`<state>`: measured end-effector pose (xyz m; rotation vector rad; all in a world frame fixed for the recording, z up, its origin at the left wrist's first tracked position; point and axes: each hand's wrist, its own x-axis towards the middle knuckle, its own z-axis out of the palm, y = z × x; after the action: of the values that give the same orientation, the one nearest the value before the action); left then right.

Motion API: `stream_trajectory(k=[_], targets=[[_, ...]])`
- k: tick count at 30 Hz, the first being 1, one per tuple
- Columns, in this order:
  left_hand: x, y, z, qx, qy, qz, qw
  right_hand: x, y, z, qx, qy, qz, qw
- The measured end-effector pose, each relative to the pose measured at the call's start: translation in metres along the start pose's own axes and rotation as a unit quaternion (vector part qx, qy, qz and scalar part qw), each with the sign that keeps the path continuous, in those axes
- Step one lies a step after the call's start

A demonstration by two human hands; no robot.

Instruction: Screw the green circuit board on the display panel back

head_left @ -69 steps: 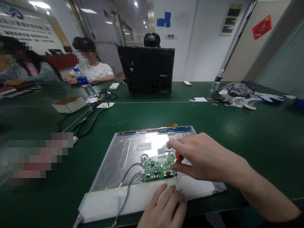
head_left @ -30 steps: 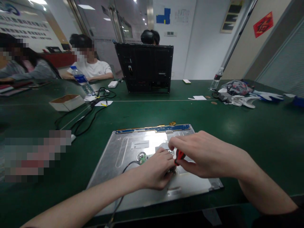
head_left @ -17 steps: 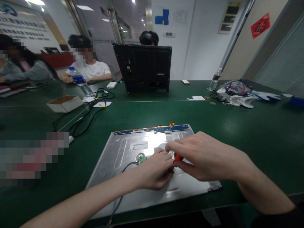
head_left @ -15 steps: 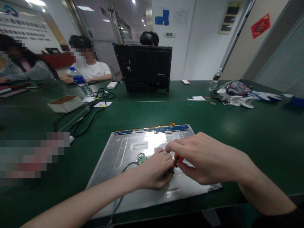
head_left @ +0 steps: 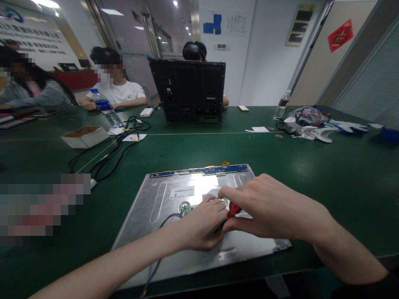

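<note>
R hand [head_left: 268, 209], coming in from approx. 4 o'clock, is curled round the tool [head_left: 233, 209], grasping its red & black handle btwn thumb and index finger; thumb reaches low, close by L hand. Tool leans a bit, top twd R palm, lower end hidden behind L hand's knuckles, so can't see what its tip touches. L hand [head_left: 205, 226] comes from 8 o'clock, palm down over the board [head_left: 186, 211], fingertips mostly out of sight; can't tell whether it pinches anything. Only a bit of green board shows, at L hand's 10 o'clock, w/ a round disc [head_left: 183, 206] just beside it. Board sits approx. mid panel [head_left: 140, 228]; tool is just R of panel's centre, abt 2 o'clock.

Panel is bare metal, flat on the surface [head_left: 187, 151]. Blue strip [head_left: 199, 171] runs along its 12 o'clock edge; white label [head_left: 182, 191] at 11. Dark cable [head_left: 166, 219] bends from board's L side, passes under L forearm & on twd 7 o'clock.

Farther off: open box [head_left: 84, 138] at panel's 10 o'clock, black cords [head_left: 120, 153] near it; blue-capped bottle [head_left: 106, 107] at 11, tilted in view; black frame [head_left: 188, 89] upright at 12, w/ a person [head_left: 191, 50] mostly hidden behind; bag [head_left: 307, 117] & white gloves [head_left: 318, 133] abt 2. Person in white top [head_left: 124, 93] sits at 11.
</note>
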<state>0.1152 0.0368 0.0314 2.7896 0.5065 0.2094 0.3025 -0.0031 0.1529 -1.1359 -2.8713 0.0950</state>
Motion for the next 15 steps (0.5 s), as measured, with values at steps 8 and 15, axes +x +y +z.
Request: stream_trajectory(k=[8,15], targets=[[-0.0009,-0.0006,0.0008,-0.005,0.012,-0.003,1.000,0.0008,-0.0013,-0.0011,0.020,0.000,-0.015,1.000],[-0.0005,0.0000,0.0000,-0.002,-0.001,0.000,1.000,-0.0013,-0.0009,-0.0015,0.016,-0.010,-0.006,1.000]])
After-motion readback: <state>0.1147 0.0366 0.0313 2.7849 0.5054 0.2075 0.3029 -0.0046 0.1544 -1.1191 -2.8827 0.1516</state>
